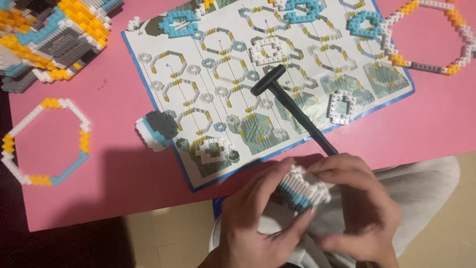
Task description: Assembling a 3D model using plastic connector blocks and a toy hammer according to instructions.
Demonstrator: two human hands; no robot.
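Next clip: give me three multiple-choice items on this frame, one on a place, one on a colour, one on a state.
1. Where does the small black plastic hammer lie?
A. On the printed instruction sheet
B. On the floor
C. Inside the open brick ring on the left

2. What colour is the table top?
A. Green
B. Pink
C. Black

3. What is the state of the small white, blue and grey brick block?
A. Lying alone on the table
B. Resting on the sheet
C. Held between both hands

Answers:
1. A, its head and most of its handle rest on the sheet.
2. B, the bare surface around the sheet is pink.
3. C, the left hand and right hand grip it from either side.
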